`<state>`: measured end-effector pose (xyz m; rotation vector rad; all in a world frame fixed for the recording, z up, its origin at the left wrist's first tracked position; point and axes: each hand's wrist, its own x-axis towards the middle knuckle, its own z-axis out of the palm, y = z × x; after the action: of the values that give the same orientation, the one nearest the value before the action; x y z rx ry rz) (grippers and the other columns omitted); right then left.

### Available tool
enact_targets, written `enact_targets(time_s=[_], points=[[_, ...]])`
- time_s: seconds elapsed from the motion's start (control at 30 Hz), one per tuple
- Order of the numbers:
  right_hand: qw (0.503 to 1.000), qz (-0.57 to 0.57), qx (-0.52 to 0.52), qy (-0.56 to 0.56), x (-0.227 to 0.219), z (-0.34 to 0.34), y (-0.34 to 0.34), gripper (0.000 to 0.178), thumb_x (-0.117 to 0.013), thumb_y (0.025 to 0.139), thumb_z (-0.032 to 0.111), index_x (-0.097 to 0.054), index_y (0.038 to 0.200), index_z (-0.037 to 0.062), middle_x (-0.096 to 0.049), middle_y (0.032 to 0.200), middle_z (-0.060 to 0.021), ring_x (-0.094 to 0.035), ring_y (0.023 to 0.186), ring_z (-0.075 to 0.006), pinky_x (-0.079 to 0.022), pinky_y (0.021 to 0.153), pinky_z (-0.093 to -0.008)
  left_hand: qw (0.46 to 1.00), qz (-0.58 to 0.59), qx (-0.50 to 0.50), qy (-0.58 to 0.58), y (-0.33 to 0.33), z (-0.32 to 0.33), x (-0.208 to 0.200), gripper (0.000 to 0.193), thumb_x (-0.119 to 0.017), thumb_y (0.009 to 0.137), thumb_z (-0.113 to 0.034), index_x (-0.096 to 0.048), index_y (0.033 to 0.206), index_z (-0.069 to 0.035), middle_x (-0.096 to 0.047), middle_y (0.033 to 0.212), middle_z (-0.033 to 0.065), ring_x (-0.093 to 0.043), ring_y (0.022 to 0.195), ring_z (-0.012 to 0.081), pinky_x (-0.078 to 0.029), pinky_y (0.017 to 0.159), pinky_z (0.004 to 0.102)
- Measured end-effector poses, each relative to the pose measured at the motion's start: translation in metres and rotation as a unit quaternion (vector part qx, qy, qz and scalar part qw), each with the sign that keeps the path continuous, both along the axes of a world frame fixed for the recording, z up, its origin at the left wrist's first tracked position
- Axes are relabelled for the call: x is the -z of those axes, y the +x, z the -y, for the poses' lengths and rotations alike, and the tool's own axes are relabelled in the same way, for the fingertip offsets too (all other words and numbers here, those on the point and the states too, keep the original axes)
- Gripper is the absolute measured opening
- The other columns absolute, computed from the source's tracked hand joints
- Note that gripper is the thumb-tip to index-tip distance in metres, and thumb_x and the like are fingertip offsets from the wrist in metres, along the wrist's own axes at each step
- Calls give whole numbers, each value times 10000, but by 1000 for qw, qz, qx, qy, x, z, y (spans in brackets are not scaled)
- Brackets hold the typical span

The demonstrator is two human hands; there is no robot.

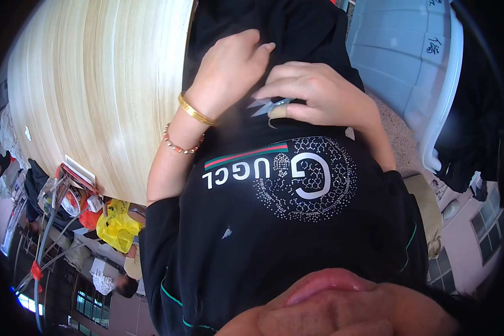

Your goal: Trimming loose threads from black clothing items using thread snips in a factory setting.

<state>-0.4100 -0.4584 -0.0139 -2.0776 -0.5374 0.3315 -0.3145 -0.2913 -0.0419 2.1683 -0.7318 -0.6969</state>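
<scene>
The snips are silvery, the shirt black with green-red stripes, the tabletop beige wood grain.

Small snips; blades parted, pointing left; above black fabric

Brightly lit pale tabletop, glaring window at lower left, fisheye-bent edges (corners black), dimmer background
</scene>
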Motion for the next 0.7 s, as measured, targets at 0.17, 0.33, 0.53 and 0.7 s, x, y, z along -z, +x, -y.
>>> enact_targets(time_s=[0.17,0.33,0.53,0.7], points=[[988,-21,83,131,-1,20,4,318,-667,810,15,-656,1128,0,-646,954,-90,-624,841,-167,-498,744,-272,934,-278,-125,-185,-2,-27,6,210,-593,938,-200,-606,798,-45,-613,721,-14,-592,653,60,-456,552,201],[972,91,214,33,7,25,9,302,-701,815,99,-674,1112,55,-646,947,-56,-617,803,-143,-492,709,-247,855,-396,-191,-275,-6,-39,7,184,-574,958,-199,-637,998,-32,-666,867,28,-664,752,117,-505,622,211],[974,115,194,24,12,13,7,317,-727,790,133,-682,1098,69,-650,918,-47,-628,788,-164,-498,689,-252,815,-451,-138,-335,-10,-42,4,200,-524,980,-171,-615,1091,-32,-675,960,56,-680,849,161,-525,669,228],[972,139,191,1,16,10,10,327,-732,774,140,-686,1091,75,-653,908,-45,-635,790,-176,-501,677,-260,814,-452,-125,-343,-9,-38,3,200,-526,978,-165,-616,1095,-31,-672,963,53,-669,831,137,-527,678,225]])
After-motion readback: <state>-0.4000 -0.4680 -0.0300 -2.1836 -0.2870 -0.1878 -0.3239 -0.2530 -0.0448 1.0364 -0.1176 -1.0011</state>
